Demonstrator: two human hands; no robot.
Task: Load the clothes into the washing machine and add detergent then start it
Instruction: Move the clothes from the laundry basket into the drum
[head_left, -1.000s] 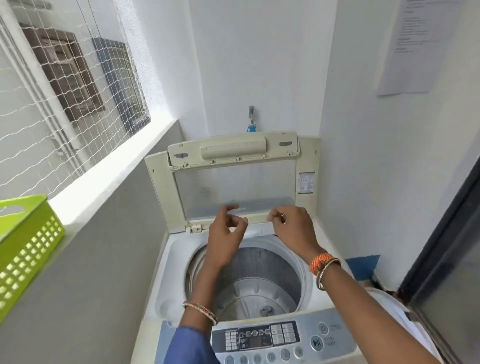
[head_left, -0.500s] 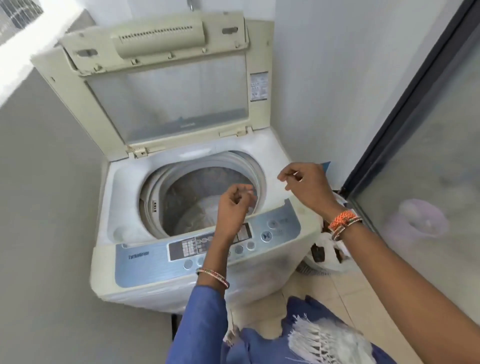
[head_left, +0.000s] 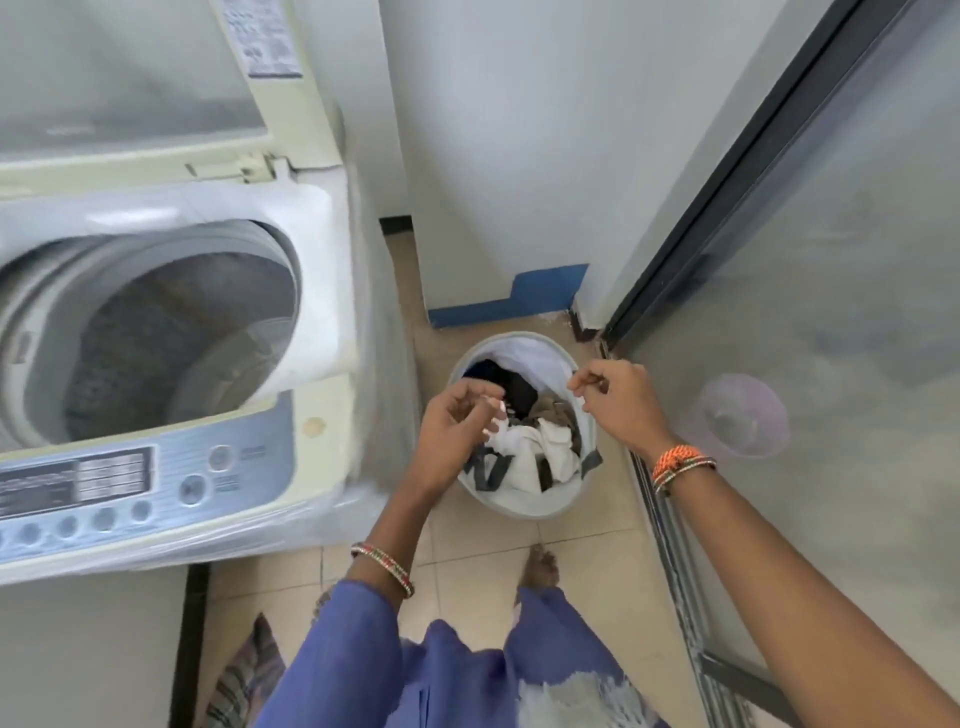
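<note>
Over the basket (head_left: 519, 506) now, not the open washer (head_left: 171, 332), our left hand (head_left: 457, 426) and right hand (head_left: 618, 400) hover apart, loosely curled and empty, ready to grab clothes (head_left: 540, 447).

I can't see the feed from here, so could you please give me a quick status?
Left hand and right hand empty, loosely curled over laundry basket. Clothes in basket. Washing machine lid up. Nothing blocking.
</note>
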